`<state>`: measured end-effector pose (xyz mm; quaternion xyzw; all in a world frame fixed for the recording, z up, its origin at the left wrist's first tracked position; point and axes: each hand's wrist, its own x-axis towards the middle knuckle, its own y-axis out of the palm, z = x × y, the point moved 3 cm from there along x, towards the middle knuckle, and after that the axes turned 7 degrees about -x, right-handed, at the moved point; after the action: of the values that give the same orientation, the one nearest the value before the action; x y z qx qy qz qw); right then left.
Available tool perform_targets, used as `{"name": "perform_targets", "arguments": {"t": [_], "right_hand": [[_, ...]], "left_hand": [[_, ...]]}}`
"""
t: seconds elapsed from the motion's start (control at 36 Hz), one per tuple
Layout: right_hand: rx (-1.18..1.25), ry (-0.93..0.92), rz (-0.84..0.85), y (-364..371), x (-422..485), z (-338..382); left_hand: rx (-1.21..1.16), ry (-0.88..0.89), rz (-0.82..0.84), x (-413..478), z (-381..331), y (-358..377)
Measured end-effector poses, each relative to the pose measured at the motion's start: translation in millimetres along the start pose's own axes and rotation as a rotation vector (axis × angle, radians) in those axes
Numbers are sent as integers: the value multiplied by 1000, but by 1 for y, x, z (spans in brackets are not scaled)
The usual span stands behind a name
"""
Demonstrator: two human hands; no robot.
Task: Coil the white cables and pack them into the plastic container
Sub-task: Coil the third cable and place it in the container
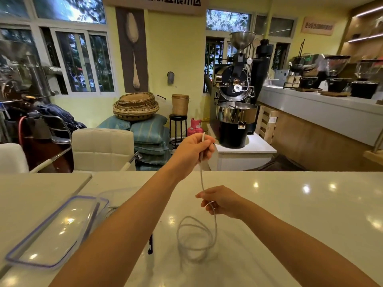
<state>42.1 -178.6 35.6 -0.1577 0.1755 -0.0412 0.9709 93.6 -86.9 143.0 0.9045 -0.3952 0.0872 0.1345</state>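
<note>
Cable (202, 179), thin and white, stretches between pinching left hand (193, 150) and right hand (220, 201), loops dangling below.

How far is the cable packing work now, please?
Done: the lid is off, beside the plastic container. In hand: the left hand holds one end of a white cable high, the right hand guides it, with loose loops hanging below. Left: finishing the coil and packing it.
</note>
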Motion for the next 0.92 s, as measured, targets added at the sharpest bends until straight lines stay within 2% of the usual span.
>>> {"name": "perform_targets", "arguments": {"t": [0.17,0.28,0.36,0.44,0.58,0.75,0.92], "right_hand": [[-175,14,189,9,-13,13],[-284,-21,324,9,-27,26],[-330,-61,362,6,-35,39],[-313,-100,315,-3,-41,52],[-443,-225,180,-23,-52,70],[-729,-360,32,-33,-54,99],[-1109,-399,-13,-46,-50,116]], "left_hand": [[220,-15,-114,5,7,-14],[517,43,-156,6,12,-25],[730,73,-147,4,17,-32],[848,73,-109,0,19,-35],[821,8,-75,-7,17,-41],[840,-60,-1,-15,19,-39],[754,-59,123,-25,27,-26]]}}
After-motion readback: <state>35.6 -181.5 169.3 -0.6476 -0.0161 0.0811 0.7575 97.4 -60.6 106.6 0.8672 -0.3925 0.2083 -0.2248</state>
